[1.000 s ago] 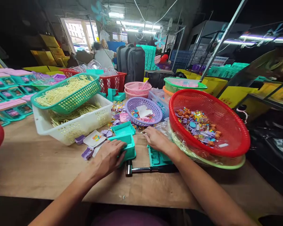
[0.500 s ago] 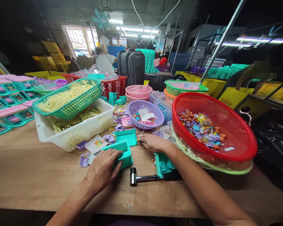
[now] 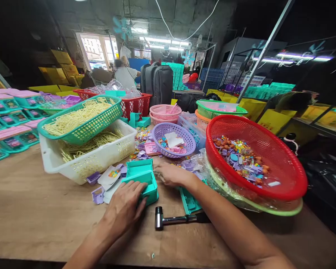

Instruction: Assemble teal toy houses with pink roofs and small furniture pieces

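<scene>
My left hand (image 3: 126, 200) is closed around a teal plastic box (image 3: 149, 196) with an open hollow top, thumb on its near side. Just behind that box lies a shallow teal tray (image 3: 138, 168). My right hand (image 3: 169, 173) reaches across to the tray's right edge, fingers bent and pressed together against it; the fingertips are partly hidden. A small hammer (image 3: 159, 218) with a black and silver head lies before my hands. Under my right forearm is another teal moulded part (image 3: 190, 201), partly covered.
A white basket (image 3: 86, 164) carries a green basket (image 3: 100, 123) of cream sticks. A purple basket (image 3: 189, 140) and a large red basket (image 3: 282, 157) hold small parts. Purple pieces and a white paper dish (image 3: 106, 179) lie left. Pink-topped sets (image 3: 11, 132) stand far left.
The shallow teal tray has slid left, from behind and right of the box to directly behind it. My right hand has moved left with it. My left hand stays on the box.
</scene>
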`<action>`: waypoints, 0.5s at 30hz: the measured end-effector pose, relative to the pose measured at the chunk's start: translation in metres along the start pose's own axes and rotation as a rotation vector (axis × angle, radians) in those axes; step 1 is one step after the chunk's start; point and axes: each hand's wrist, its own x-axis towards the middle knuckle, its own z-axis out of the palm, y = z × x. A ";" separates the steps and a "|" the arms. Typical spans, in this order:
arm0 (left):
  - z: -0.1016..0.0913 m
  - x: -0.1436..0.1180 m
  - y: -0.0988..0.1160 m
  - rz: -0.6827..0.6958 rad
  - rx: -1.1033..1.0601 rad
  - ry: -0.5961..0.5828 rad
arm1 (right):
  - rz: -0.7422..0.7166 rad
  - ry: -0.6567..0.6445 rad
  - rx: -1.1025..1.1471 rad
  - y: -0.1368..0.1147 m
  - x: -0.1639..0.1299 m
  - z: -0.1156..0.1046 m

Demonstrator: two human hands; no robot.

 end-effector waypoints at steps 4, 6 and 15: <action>-0.012 0.004 -0.002 0.006 -0.081 -0.017 | 0.152 0.004 -0.044 0.011 -0.016 -0.014; -0.022 0.010 -0.007 0.002 -0.118 0.001 | 0.248 0.031 -0.061 0.015 -0.029 -0.024; -0.050 0.118 -0.053 -0.211 -0.524 -0.005 | 0.548 0.258 -0.145 0.014 -0.028 -0.038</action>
